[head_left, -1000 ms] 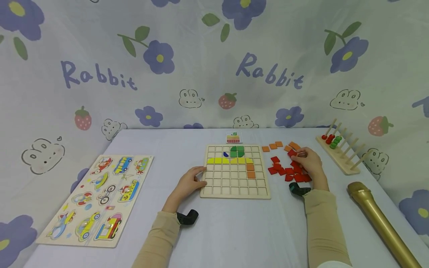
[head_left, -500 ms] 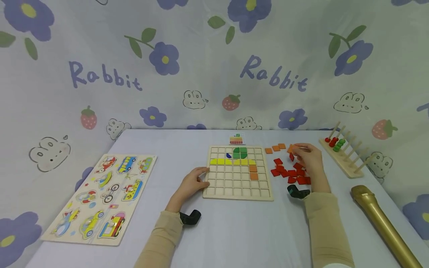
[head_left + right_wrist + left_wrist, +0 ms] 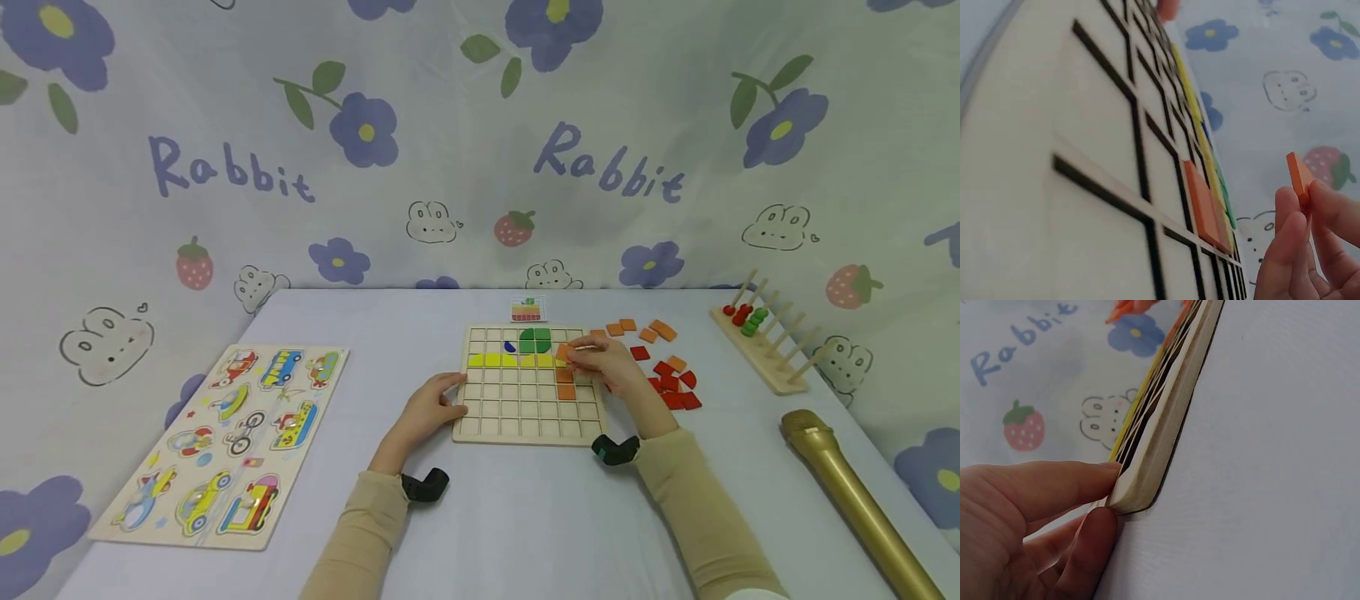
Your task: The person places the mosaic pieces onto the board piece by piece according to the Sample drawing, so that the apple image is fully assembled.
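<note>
Right hand [image 3: 613,364] pinches one orange tile [image 3: 562,352] in the fingertips, thumb and fingers closed down to its thickness; right wrist view shows it tilted, nearly edge-on, apart from the board [image 3: 525,441]. Clock as in head view: tile is over the board's 1 o'clock part, by the far end of the yellow row [image 3: 493,360]. Orange pair [image 3: 566,392] set in the grid is at 6 o'clock from the tile, just below. Plain wood cells run from the pair toward 9 o'clock, so from the grip they sit at 7 to 8 o'clock; this is the relation that counts, I judge. Tile looks square, so no long axis; its tilt against the grid matters more. Right hand is nearer those cells by the pair; left hand [image 3: 423,412] is at the board's 9 o'clock edge, finger and thumb against it, gap between them, no tile seen there. Loose red tiles [image 3: 686,401] lie off the board at 3 o'clock, more orange ones [image 3: 663,330] around 2. Small card [image 3: 528,309] at 12, just beyond the board.
</note>
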The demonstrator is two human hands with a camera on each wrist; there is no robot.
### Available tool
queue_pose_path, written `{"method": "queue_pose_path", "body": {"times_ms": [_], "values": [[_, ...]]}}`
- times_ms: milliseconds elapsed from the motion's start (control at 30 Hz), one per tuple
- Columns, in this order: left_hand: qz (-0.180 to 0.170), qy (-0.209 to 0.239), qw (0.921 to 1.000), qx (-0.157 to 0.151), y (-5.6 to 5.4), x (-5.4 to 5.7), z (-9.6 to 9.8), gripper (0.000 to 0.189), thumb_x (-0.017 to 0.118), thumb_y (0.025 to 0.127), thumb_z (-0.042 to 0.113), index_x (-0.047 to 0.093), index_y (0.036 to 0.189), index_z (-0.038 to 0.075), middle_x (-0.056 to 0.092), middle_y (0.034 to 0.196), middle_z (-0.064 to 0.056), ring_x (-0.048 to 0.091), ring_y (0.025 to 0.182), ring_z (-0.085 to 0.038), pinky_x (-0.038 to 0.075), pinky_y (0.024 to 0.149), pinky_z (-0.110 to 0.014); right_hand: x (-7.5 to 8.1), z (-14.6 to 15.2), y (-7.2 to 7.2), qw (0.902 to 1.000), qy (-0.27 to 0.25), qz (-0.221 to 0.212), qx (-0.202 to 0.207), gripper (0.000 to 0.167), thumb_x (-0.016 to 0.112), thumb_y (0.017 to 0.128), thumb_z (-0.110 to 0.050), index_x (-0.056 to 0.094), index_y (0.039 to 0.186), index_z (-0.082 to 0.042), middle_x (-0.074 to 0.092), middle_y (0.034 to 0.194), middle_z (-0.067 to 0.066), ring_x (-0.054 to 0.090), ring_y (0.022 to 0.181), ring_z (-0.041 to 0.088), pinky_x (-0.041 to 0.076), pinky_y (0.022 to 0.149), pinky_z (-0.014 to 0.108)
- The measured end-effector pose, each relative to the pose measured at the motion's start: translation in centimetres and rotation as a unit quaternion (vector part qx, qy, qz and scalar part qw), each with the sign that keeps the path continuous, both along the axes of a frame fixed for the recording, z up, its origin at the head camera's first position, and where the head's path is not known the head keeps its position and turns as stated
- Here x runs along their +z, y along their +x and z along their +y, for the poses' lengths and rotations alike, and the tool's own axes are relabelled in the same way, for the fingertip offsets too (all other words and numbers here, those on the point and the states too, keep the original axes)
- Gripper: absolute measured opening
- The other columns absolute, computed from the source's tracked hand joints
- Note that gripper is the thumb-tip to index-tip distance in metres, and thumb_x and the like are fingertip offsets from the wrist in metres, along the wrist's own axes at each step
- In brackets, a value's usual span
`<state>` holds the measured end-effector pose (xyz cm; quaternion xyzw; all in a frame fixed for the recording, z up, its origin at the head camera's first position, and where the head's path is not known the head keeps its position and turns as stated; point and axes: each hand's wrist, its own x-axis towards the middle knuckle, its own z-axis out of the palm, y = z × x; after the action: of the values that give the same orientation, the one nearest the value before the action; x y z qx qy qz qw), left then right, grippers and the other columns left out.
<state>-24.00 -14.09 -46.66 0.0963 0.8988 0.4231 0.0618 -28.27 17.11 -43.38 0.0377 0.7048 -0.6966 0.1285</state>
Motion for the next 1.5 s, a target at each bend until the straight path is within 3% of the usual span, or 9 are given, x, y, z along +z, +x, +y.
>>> {"method": "queue_pose_path", "body": {"times_ms": [133, 300, 500, 733, 800, 1033, 1167, 1333, 1500], "values": [[-0.004, 0.005, 1.0000, 0.001, 0.0, 0.0, 0.1, 0.055, 0.071, 0.079, 0.014, 0.053, 0.131, 0.009, 0.047, 0.135, -0.007, 0.047, 0.067, -0.012, 0.040, 0.060, -0.026, -0.8, -1.8, -0.3, 0.9887, 0.149, 0.014, 0.003, 0.030, 0.069, 0.083, -0.015, 0.062, 0.108, -0.002, 0.065, 0.082, -0.001, 0.058, 0.071, 0.011, 0.047, 0.063, 0.023], [-0.005, 0.009, 0.9999, -0.002, -0.1, -0.1, 0.3, 0.055, 0.071, 0.079, 0.014, 0.053, 0.131, 0.009, 0.047, 0.135, -0.007, 0.047, 0.067, -0.012, 0.040, 0.060, -0.026, -1.4, -2.8, -0.3, 0.9542, 0.294, 0.055, 0.017, 0.022, 0.073, 0.078, -0.020, 0.068, 0.096, -0.008, 0.065, 0.089, 0.006, 0.054, 0.080, 0.020, 0.043, 0.067, 0.028], [-0.005, 0.007, 1.0000, -0.002, -0.2, -0.2, 0.5, 0.055, 0.071, 0.080, 0.014, 0.053, 0.131, 0.009, 0.047, 0.136, -0.006, 0.047, 0.067, -0.011, 0.041, 0.060, -0.026, -1.6, -2.9, -0.2, 0.9306, 0.353, 0.091, 0.034, 0.019, 0.073, 0.079, -0.021, 0.070, 0.094, -0.009, 0.065, 0.095, 0.007, 0.054, 0.091, 0.023, 0.042, 0.076, 0.033], [-0.004, 0.007, 1.0000, -0.005, -0.3, -0.3, 0.5, 0.056, 0.071, 0.080, 0.014, 0.052, 0.132, 0.009, 0.046, 0.136, -0.007, 0.047, 0.066, -0.011, 0.041, 0.059, -0.026, -1.5, -3.0, -0.1, 0.9113, 0.393, 0.113, 0.045, 0.016, 0.073, 0.078, -0.020, 0.070, 0.090, -0.009, 0.064, 0.093, 0.007, 0.053, 0.085, 0.023, 0.041, 0.073, 0.034], [-0.004, 0.006, 1.0000, -0.005, -0.2, -0.2, 0.4, 0.056, 0.071, 0.080, 0.014, 0.052, 0.132, 0.009, 0.046, 0.136, -0.007, 0.047, 0.066, -0.011, 0.041, 0.059, -0.026, -1.5, -3.0, -0.2, 0.9104, 0.395, 0.114, 0.043, 0.016, 0.074, 0.077, -0.020, 0.068, 0.088, -0.010, 0.062, 0.089, 0.006, 0.052, 0.082, 0.022, 0.040, 0.070, 0.032], [-0.001, 0.002, 1.0000, -0.003, -0.1, 0.0, 0.3, 0.056, 0.071, 0.079, 0.013, 0.052, 0.131, 0.008, 0.047, 0.136, -0.008, 0.047, 0.066, -0.011, 0.040, 0.060, -0.026, -0.2, -0.5, 0.2, 0.9354, 0.341, 0.092, 0.007, 0.025, 0.070, 0.081, -0.021, 0.065, 0.100, -0.007, 0.056, 0.094, 0.010, 0.049, 0.084, 0.024, 0.039, 0.066, 0.030], [-0.002, 0.003, 1.0000, -0.002, 0.0, 0.1, 0.2, 0.056, 0.071, 0.079, 0.013, 0.052, 0.132, 0.008, 0.046, 0.136, -0.008, 0.047, 0.066, -0.011, 0.040, 0.059, -0.026, 0.8, 3.6, 0.7, 0.9379, 0.332, 0.088, -0.046, 0.030, 0.066, 0.085, -0.021, 0.062, 0.108, -0.002, 0.055, 0.101, 0.015, 0.048, 0.088, 0.027, 0.039, 0.068, 0.031], [-0.007, 0.010, 0.9999, 0.001, 0.1, 0.2, 0.1, 0.056, 0.071, 0.079, 0.013, 0.052, 0.132, 0.008, 0.046, 0.136, -0.009, 0.047, 0.065, -0.012, 0.040, 0.058, -0.026, 1.1, 8.6, 1.4, 0.9413, 0.310, 0.026, -0.131, 0.039, 0.062, 0.087, -0.024, 0.057, 0.120, -0.002, 0.053, 0.110, 0.019, 0.047, 0.089, 0.029, 0.042, 0.066, 0.033], [-0.010, 0.012, 0.9999, 0.002, 0.2, 0.2, 0.1, 0.056, 0.071, 0.079, 0.013, 0.052, 0.132, 0.008, 0.045, 0.137, -0.009, 0.047, 0.065, -0.012, 0.040, 0.058, -0.027, 0.3, 11.9, 2.1, 0.9342, 0.328, -0.015, -0.139, 0.050, 0.057, 0.090, -0.028, 0.049, 0.129, 0.002, 0.050, 0.119, 0.025, 0.044, 0.105, 0.036, 0.041, 0.079, 0.040]]}}
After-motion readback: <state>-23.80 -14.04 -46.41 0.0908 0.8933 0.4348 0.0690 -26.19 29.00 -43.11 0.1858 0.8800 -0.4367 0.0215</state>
